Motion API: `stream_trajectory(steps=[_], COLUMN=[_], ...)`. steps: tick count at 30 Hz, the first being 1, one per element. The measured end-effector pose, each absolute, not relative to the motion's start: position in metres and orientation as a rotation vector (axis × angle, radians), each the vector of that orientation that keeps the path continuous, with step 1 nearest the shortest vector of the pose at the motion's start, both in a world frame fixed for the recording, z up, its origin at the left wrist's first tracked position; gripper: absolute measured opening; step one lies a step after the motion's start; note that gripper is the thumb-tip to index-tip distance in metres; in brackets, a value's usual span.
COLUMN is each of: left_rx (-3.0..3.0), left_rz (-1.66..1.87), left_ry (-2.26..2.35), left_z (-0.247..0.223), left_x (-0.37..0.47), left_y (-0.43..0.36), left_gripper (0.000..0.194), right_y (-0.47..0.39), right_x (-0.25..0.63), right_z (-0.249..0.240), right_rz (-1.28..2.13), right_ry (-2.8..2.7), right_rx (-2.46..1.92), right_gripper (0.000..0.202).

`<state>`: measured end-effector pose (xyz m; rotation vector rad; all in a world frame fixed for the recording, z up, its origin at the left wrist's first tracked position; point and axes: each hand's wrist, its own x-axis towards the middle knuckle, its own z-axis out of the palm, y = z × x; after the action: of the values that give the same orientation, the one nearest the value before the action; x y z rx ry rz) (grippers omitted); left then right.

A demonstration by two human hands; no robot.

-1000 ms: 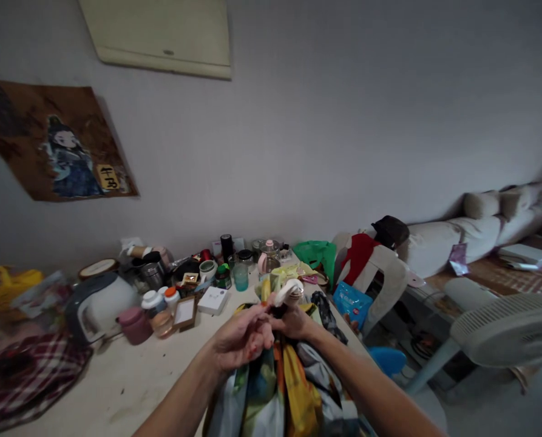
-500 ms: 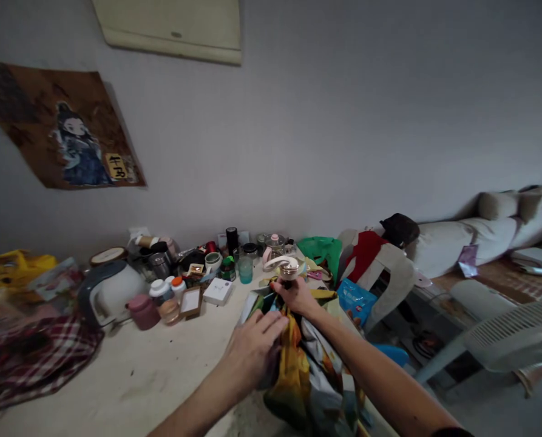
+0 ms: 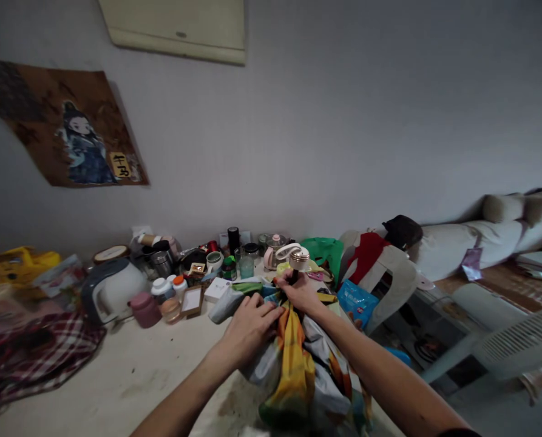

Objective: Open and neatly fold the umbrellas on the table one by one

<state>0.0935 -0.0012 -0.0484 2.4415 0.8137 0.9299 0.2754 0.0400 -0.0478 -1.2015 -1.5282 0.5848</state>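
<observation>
A folding umbrella [image 3: 293, 358] with a yellow, orange, white and green print hangs loosely folded in front of me, its handle end up. Its white handle [image 3: 299, 259] with a white wrist strap sticks up above my right hand [image 3: 301, 294], which is wrapped round the umbrella just below it. On the left side, my left hand [image 3: 251, 321] is closed over folds of the canopy, its fingertips partly hidden in the cloth. One grey and green canopy flap [image 3: 227, 306] spreads out to the left, over the table beside a white box [image 3: 216, 289].
Jars, cups and bottles line the back of the white table [image 3: 161, 370]. To the left stand an electric kettle [image 3: 120, 291], a pink jar [image 3: 144, 309] and a checked cloth [image 3: 47, 352]. A blue packet [image 3: 356, 302], a chair [image 3: 396, 279] and a fan [image 3: 521, 340] are on the right.
A canopy flap has spread out to the left, partly in front of the white box. My left hand has moved slightly up and left; the handle has shifted a little right.
</observation>
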Motion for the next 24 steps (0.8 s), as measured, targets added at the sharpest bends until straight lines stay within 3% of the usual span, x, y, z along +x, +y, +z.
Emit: stream_trajectory(steps=[5, 12, 20, 22, 24], left_rx=[2.616, 2.525, 2.538, 2.585, 2.592], left_rz=[0.825, 0.646, 0.532, 0.482, 0.473], left_ry=[0.974, 0.465, 0.796, 0.751, 0.713], left_z=[-0.047, -0.011, -0.019, -0.012, -0.003], left_x=[0.078, 0.062, 0.047, 0.042, 0.035], left_y=[0.018, -0.012, -0.016, -0.02, -0.023], left_gripper=[0.023, 0.031, 0.028, 0.014, 0.014], right_y=[0.037, 0.041, 0.03, 0.03, 0.031], right_x=[0.277, 0.294, 0.286, 0.288, 0.29], right_z=[-0.052, -0.054, -0.058, -0.061, -0.063], right_rz=[0.607, 0.568, 0.624, 0.619, 0.619], right_ry=[-1.555, -1.512, -1.567, -1.562, -1.554], right_rx=[-1.191, -1.225, -1.215, -1.211, -1.205], right_gripper=[0.025, 0.027, 0.026, 0.026, 0.026])
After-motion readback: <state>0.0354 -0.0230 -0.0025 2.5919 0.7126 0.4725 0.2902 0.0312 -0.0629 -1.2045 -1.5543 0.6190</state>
